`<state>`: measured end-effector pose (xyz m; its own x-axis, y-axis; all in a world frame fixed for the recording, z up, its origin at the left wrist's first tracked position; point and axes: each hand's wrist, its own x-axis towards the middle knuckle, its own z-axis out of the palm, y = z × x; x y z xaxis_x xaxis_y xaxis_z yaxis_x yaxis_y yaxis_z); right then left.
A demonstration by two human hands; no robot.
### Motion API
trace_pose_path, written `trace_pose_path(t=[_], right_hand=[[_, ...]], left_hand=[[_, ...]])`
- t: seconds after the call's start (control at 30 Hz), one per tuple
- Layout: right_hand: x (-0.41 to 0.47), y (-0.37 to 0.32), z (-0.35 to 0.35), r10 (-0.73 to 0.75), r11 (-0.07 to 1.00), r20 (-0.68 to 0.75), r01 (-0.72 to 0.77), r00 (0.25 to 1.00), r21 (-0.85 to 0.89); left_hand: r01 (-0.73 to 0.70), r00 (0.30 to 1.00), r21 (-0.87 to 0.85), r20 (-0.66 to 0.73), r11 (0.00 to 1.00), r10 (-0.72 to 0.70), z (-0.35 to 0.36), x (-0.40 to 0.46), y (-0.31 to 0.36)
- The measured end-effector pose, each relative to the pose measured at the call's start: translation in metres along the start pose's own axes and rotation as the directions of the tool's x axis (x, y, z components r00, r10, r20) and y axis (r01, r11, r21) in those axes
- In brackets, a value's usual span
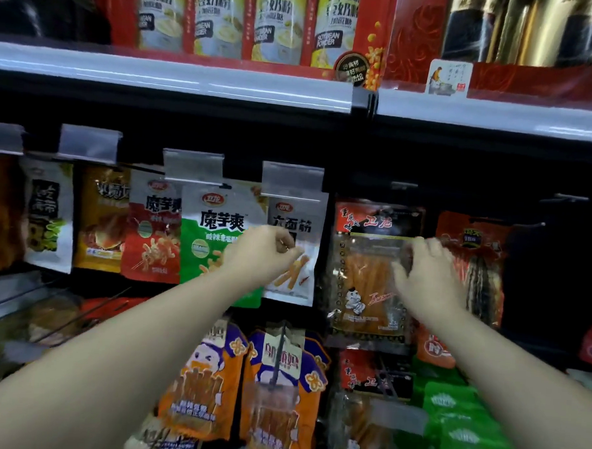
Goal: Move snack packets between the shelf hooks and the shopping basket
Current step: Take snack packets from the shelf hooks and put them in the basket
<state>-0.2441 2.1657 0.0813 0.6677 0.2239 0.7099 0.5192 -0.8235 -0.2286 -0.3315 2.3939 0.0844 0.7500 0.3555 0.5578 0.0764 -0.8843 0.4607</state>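
Both my arms reach up to a row of snack packets on shelf hooks. My right hand (425, 275) grips the right edge of a clear red-topped packet of orange strips (367, 279), fingers curled over its upper part. My left hand (262, 253) is in front of a white packet with orange sticks (293, 282), its fingertips pinched together near that packet's middle; whether it holds the packet is unclear. A green-and-white packet (215, 234) hangs just left of that hand. No shopping basket is in view.
More packets hang to the left (152, 230) and right (471, 261). A lower row holds orange-and-purple packets (279, 388) and green ones (462, 425). A white shelf edge (172, 77) runs above, with soybean powder bags (278, 20) on it. Clear price tags (292, 179) stick out over the hooks.
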Motion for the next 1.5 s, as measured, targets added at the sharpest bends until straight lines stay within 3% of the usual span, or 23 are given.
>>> trace_pose_path(t=[0.1,0.23,0.43,0.57,0.67,0.87,1.07,1.2,1.3,1.4,1.5], right_hand=[[-0.023,-0.04,-0.011,-0.226,0.95,0.124,0.246,0.966,-0.19],[-0.06,-0.111,-0.011,-0.394,0.848,0.284,0.465,0.874,-0.256],[-0.134,-0.265,0.018,-0.602,0.728,0.363,0.676,0.712,-0.118],[-0.208,-0.374,0.054,-0.711,0.653,0.358,0.757,0.605,0.017],[-0.274,-0.444,0.09,-0.789,0.565,0.38,0.813,0.482,0.141],[-0.412,-0.545,0.173,-0.895,0.334,0.413,0.867,0.169,0.369],[-0.544,-0.579,0.271,-0.861,0.093,0.469,0.844,-0.199,0.529],[-0.642,-0.568,0.359,-0.777,-0.107,0.435,0.776,-0.455,0.622],[-0.716,-0.562,0.424,-0.686,-0.225,0.413,0.715,-0.599,0.662],[-0.786,-0.553,0.485,-0.596,-0.329,0.395,0.661,-0.699,0.674],[-0.851,-0.54,0.539,-0.51,-0.443,0.375,0.61,-0.774,0.657]], left_hand=[[-0.069,0.996,0.319,-0.025,0.945,0.081,-0.037,-0.037,-0.032],[-0.07,0.997,0.561,0.024,0.825,0.068,-0.088,-0.097,-0.095],[0.018,0.981,0.758,0.112,0.652,-0.158,-0.199,-0.221,-0.216],[0.14,0.931,0.812,0.088,0.567,-0.355,-0.264,-0.317,-0.292],[0.193,0.881,0.853,0.067,0.485,-0.468,-0.29,-0.389,-0.347],[0.359,0.669,0.844,0.064,0.398,-0.74,-0.292,-0.535,-0.455],[0.462,0.322,0.836,0.153,0.296,-0.934,-0.212,-0.674,-0.528],[0.578,0.09,0.796,0.158,0.18,-0.983,-0.124,-0.772,-0.574],[0.629,-0.068,0.769,0.198,0.112,-0.978,-0.051,-0.839,-0.605],[0.661,-0.116,0.747,0.194,0.07,-0.974,0.014,-0.899,-0.636],[0.629,-0.123,0.768,0.248,0.118,-0.961,0.071,-0.949,-0.664]])
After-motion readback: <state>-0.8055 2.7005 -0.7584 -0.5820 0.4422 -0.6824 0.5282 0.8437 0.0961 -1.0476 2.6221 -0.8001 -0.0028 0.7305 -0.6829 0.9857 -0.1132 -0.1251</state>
